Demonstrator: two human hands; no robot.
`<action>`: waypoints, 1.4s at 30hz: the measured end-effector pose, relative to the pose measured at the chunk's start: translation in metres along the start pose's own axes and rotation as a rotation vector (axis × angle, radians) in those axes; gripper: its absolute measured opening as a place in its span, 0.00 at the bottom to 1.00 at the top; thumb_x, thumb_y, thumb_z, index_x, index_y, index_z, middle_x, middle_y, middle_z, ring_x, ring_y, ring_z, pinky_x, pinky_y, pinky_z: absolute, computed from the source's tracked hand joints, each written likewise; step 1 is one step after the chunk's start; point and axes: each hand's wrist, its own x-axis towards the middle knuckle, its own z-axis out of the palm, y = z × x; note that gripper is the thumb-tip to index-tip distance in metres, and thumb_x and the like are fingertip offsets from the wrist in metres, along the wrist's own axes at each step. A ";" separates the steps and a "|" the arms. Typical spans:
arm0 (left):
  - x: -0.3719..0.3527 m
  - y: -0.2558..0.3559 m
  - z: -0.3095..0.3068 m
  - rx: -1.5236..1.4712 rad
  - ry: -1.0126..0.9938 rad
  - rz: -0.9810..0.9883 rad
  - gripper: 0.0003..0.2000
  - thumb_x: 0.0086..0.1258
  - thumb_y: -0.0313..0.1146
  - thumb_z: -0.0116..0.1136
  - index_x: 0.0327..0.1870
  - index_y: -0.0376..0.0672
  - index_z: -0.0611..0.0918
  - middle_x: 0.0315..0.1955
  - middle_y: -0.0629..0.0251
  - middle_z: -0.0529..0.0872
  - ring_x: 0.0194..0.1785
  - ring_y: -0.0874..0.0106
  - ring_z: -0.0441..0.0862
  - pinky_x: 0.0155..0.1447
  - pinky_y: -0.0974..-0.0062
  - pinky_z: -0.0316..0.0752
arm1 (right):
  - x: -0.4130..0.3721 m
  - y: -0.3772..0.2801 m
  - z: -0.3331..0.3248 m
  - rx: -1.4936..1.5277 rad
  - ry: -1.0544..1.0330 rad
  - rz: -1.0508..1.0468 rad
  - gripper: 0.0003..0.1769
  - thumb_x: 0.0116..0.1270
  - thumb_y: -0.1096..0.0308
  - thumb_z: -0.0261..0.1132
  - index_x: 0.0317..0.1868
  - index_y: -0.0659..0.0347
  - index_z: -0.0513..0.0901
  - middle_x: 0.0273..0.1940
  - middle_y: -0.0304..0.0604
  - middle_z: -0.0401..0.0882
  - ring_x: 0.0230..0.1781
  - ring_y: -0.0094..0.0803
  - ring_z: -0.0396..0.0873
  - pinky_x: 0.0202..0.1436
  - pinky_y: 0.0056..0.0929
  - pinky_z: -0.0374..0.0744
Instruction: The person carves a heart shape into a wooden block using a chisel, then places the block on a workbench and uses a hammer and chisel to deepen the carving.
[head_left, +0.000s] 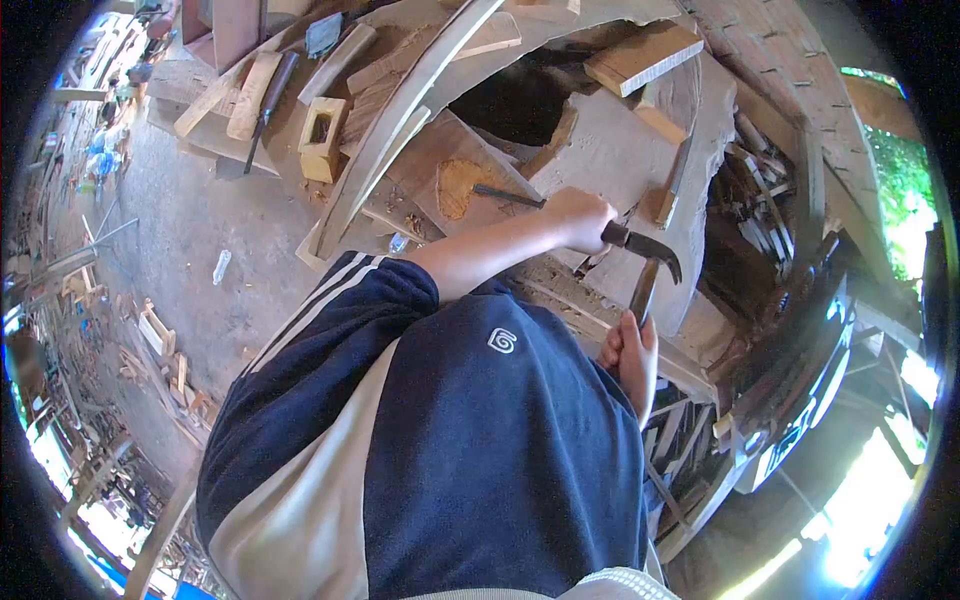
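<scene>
My left hand (580,220) is closed around a chisel (508,195), whose dark metal blade points left. The blade's tip is at the edge of an orange-brown patch (455,190) on a wooden board (415,170). Below and to the right, my right hand (635,352) grips the handle of a claw hammer (647,248). The hammer's head is right beside my left hand, its curved claw facing away to the right. My left hand hides the chisel's grip, so contact with the hammer cannot be made out.
A hollow wooden block (323,140) and a dark-handled tool (270,100) lie at the upper left. A long curved wood strip (390,135) crosses the work area. Another wood block (645,58) lies at the upper right, and a stack of boards (790,350) leans at the right.
</scene>
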 end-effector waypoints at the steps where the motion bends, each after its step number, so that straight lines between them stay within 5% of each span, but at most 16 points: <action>1: 0.000 -0.001 -0.001 0.016 0.018 0.006 0.13 0.52 0.45 0.64 0.32 0.47 0.85 0.28 0.56 0.88 0.34 0.56 0.87 0.41 0.56 0.81 | -0.001 -0.003 0.003 0.013 -0.103 0.019 0.07 0.76 0.65 0.58 0.44 0.56 0.69 0.21 0.32 0.66 0.14 0.19 0.64 0.15 0.20 0.64; 3: -0.001 0.000 -0.003 0.027 0.025 0.017 0.13 0.52 0.45 0.63 0.32 0.47 0.85 0.28 0.56 0.88 0.34 0.56 0.87 0.40 0.56 0.81 | -0.009 -0.015 -0.007 0.014 0.082 -0.009 0.11 0.76 0.61 0.59 0.37 0.53 0.68 0.19 0.31 0.64 0.13 0.18 0.62 0.14 0.20 0.62; 9: -0.001 0.001 -0.002 0.053 0.020 0.002 0.11 0.53 0.44 0.62 0.31 0.47 0.86 0.28 0.56 0.88 0.34 0.57 0.87 0.40 0.56 0.82 | -0.005 -0.004 -0.023 0.099 0.235 -0.120 0.12 0.76 0.59 0.59 0.35 0.52 0.68 0.19 0.30 0.63 0.13 0.19 0.59 0.15 0.21 0.58; 11: 0.002 -0.003 0.005 0.065 0.033 0.000 0.12 0.52 0.45 0.63 0.31 0.48 0.86 0.27 0.56 0.88 0.34 0.57 0.87 0.40 0.56 0.81 | -0.008 0.001 0.018 0.022 0.019 0.104 0.11 0.76 0.60 0.59 0.37 0.52 0.68 0.20 0.31 0.63 0.13 0.19 0.59 0.15 0.21 0.58; 13: 0.002 -0.005 0.006 0.074 0.042 0.016 0.12 0.52 0.46 0.64 0.30 0.48 0.86 0.27 0.56 0.88 0.34 0.57 0.87 0.40 0.56 0.81 | -0.010 -0.002 0.017 0.098 -0.005 0.115 0.10 0.75 0.61 0.60 0.39 0.52 0.68 0.20 0.31 0.64 0.13 0.19 0.60 0.13 0.21 0.60; 19: -0.009 0.001 0.002 0.131 0.002 0.056 0.13 0.53 0.46 0.64 0.31 0.47 0.86 0.27 0.56 0.88 0.34 0.57 0.87 0.40 0.57 0.82 | -0.008 -0.003 -0.058 0.244 0.122 -0.092 0.09 0.77 0.63 0.56 0.39 0.54 0.67 0.20 0.32 0.64 0.12 0.21 0.62 0.14 0.23 0.63; 25: -0.009 -0.013 0.008 0.115 -0.018 0.069 0.12 0.55 0.45 0.63 0.33 0.47 0.86 0.27 0.57 0.88 0.34 0.57 0.87 0.39 0.57 0.81 | -0.019 -0.005 0.026 0.048 -0.095 0.094 0.08 0.77 0.63 0.55 0.39 0.55 0.68 0.19 0.33 0.64 0.13 0.21 0.62 0.14 0.24 0.63; 32: -0.016 -0.009 0.003 0.118 -0.003 0.080 0.10 0.56 0.43 0.62 0.33 0.49 0.85 0.27 0.57 0.87 0.33 0.57 0.87 0.38 0.57 0.81 | -0.035 -0.024 -0.037 0.133 0.177 -0.066 0.07 0.77 0.61 0.56 0.41 0.53 0.69 0.21 0.30 0.62 0.15 0.18 0.60 0.18 0.21 0.62; 42: -0.013 0.019 -0.015 0.038 -0.050 0.214 0.15 0.57 0.47 0.63 0.39 0.47 0.86 0.30 0.58 0.88 0.36 0.59 0.88 0.42 0.59 0.81 | -0.054 -0.020 -0.039 0.125 0.156 -0.088 0.08 0.77 0.61 0.56 0.42 0.55 0.70 0.21 0.31 0.62 0.16 0.19 0.61 0.17 0.21 0.62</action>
